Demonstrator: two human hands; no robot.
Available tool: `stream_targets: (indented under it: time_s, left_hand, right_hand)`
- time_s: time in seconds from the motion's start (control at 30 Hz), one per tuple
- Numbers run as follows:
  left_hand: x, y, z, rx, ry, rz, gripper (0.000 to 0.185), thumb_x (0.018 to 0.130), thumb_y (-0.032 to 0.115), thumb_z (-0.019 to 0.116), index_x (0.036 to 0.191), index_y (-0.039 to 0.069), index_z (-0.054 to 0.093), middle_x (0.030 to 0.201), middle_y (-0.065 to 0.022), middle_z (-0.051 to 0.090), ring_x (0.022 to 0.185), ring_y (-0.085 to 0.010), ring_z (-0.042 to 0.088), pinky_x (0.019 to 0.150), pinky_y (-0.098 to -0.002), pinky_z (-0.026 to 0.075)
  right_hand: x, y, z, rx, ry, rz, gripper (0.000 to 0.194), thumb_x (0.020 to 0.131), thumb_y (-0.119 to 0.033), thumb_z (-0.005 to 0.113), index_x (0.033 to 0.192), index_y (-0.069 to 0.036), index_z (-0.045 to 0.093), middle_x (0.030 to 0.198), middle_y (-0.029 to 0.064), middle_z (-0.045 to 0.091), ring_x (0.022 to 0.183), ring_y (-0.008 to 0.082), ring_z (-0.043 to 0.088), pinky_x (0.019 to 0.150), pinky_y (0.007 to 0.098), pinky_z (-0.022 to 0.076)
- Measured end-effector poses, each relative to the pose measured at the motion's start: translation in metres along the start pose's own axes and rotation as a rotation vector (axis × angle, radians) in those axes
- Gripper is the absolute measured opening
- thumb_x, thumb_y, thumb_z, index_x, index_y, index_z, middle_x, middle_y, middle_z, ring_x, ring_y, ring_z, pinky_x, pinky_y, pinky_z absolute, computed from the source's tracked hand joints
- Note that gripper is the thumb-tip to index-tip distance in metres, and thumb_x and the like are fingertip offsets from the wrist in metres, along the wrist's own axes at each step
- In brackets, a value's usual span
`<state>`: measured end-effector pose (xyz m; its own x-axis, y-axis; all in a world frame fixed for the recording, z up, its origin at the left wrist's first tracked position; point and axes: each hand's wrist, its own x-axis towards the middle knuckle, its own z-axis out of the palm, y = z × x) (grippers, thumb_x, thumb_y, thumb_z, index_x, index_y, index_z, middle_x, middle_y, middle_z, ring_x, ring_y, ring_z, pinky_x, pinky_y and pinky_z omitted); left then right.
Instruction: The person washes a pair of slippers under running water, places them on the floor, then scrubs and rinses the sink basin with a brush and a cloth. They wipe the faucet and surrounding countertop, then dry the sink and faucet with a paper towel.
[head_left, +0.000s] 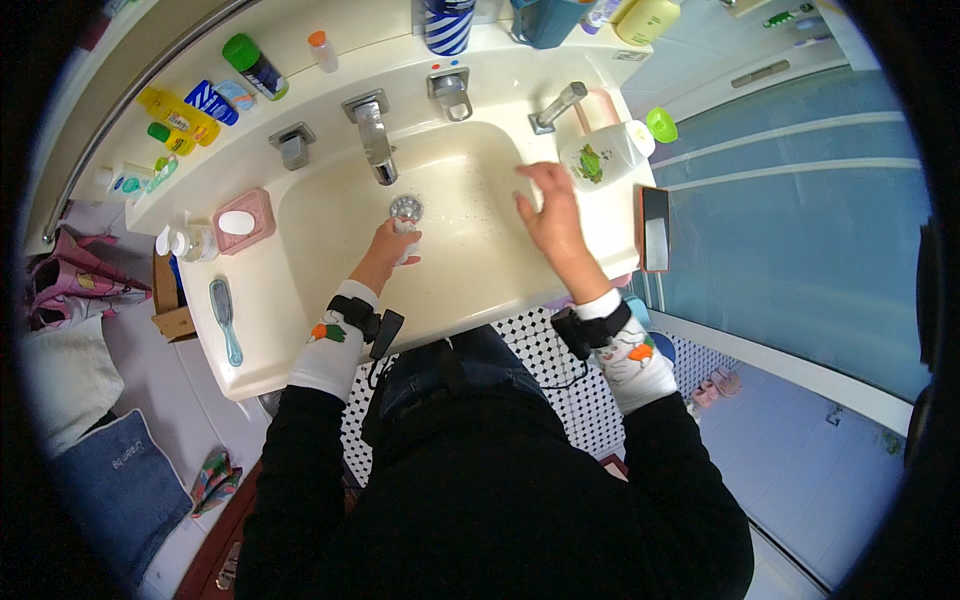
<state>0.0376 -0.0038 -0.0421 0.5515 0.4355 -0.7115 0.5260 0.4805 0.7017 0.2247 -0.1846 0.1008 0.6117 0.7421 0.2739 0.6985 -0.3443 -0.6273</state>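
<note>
In my left hand (391, 244) is a crumpled white piece, cloth or tissue (407, 238), held low in the cream washbasin (465, 289) just below the metal drain (406, 208). Fingers apart and holding nothing, my right hand (553, 206) hovers over the basin's right side. Close to it, a clear bottle (611, 159) with a green picture is on the right ledge. A bright green cap or cup (661, 124) is at the bottle's white top. The chrome spout (375, 139) extends over the basin, and small droplets or specks dot the inner wall.
On the left rim are a pink soap dish (262, 214) with white soap, a pump bottle (196, 244) and a teal hairbrush (225, 322). Several toiletries, including a green-capped can (255, 66), line the back ledge. A phone (654, 229) rests at the right edge, beside a shower screen (787, 202).
</note>
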Motion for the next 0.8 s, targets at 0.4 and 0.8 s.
stream_targets:
  time_s: [0.4,0.8]
  left_hand:
    - [-0.006,0.010,0.022,-0.017,-0.104,0.024,0.035,0.077,0.011,0.067,0.107,0.006,0.051,0.102,-0.0071,0.055,0.089,-0.0227,0.058,0.065,-0.0399,0.057]
    - [-0.003,0.007,0.024,-0.052,-0.139,0.002,0.034,0.078,0.013,0.066,0.107,0.006,0.051,0.102,-0.0064,0.055,0.091,-0.0216,0.058,0.070,-0.0432,0.056]
  right_hand:
    - [0.058,0.038,-0.106,-0.409,0.294,0.364,0.099,0.061,-0.021,0.080,0.135,0.008,0.020,0.131,0.0283,0.031,0.115,0.0408,0.042,0.099,0.0380,0.0358]
    - [0.040,0.043,-0.084,-0.498,0.430,0.013,0.043,0.073,-0.002,0.065,0.114,-0.005,0.056,0.119,0.0203,0.046,0.100,0.0357,0.051,0.087,0.0388,0.0436]
